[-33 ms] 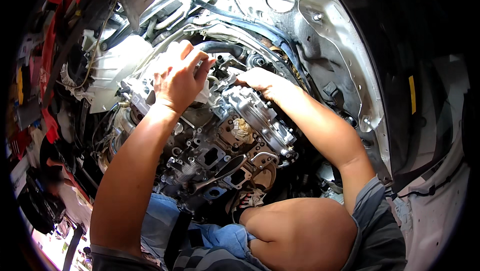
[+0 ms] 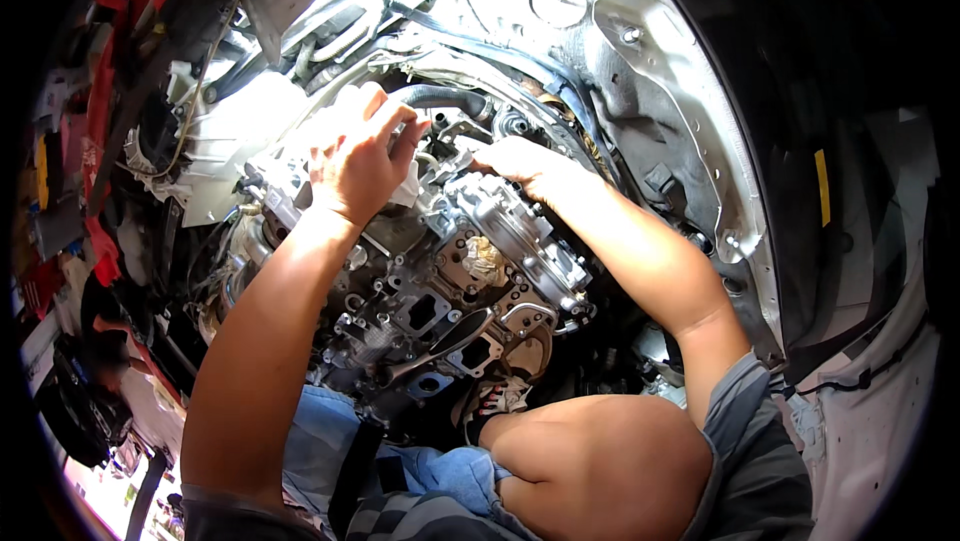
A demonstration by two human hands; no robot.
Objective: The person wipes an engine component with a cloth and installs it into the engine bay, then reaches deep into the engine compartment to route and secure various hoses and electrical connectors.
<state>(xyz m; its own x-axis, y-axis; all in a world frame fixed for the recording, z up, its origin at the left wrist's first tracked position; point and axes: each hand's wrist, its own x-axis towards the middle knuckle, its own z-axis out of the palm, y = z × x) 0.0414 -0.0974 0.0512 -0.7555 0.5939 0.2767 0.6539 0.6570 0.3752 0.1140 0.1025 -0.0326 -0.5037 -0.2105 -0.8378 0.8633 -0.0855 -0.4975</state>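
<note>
An engine [image 2: 420,281] with bare metal faces and open ports lies before me in a car's engine bay. Over its far left part is my left hand [image 2: 355,161], fingers curled and thumb bent toward the index finger. A piece of white cloth or paper [image 2: 405,191] shows under that palm; whether the fingers grip it is hidden. My right hand [image 2: 512,161] reaches in from the right to the far end of a silvery ribbed housing [image 2: 515,226]. Its fingers bend around a small metal part [image 2: 462,153], and the fingertips are out of sight.
A crumpled, stained wad [image 2: 484,259] sits in an opening of the engine. Behind my hands runs a black hose [image 2: 440,96], with cables beyond it. The pale body panel [image 2: 660,111] rises on the right. My bent knee [image 2: 610,461] is close to the engine's near side.
</note>
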